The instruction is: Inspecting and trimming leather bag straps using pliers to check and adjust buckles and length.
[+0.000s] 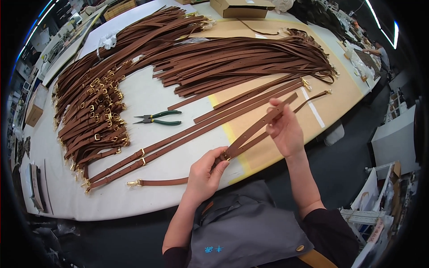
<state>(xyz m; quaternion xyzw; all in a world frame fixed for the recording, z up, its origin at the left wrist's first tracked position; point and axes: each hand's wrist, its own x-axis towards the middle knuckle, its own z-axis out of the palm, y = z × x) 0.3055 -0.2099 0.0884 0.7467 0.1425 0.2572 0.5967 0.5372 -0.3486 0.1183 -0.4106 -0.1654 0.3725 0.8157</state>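
Observation:
A brown leather strap (256, 128) with punched holes stretches between my hands. My left hand (206, 174) pinches it at a small gold buckle (226, 155), thumb on the near side. My right hand (286, 132) has its fingers closed round the strap near its free end, which sticks up past the fingertips. Another length runs back from the buckle beneath my right hand to a gold fitting at the right. Left of my left hand, a strap end with a gold snap hook (133, 183) lies on the table.
Two buckled straps (178, 134) lie lengthwise beyond my hands. Green-handled pliers (164, 122) rest on the white table (107, 203). Large heaps of brown straps (241, 60) and buckled straps (96, 111) cover the far and left areas. A cardboard box (241, 8) stands at the back.

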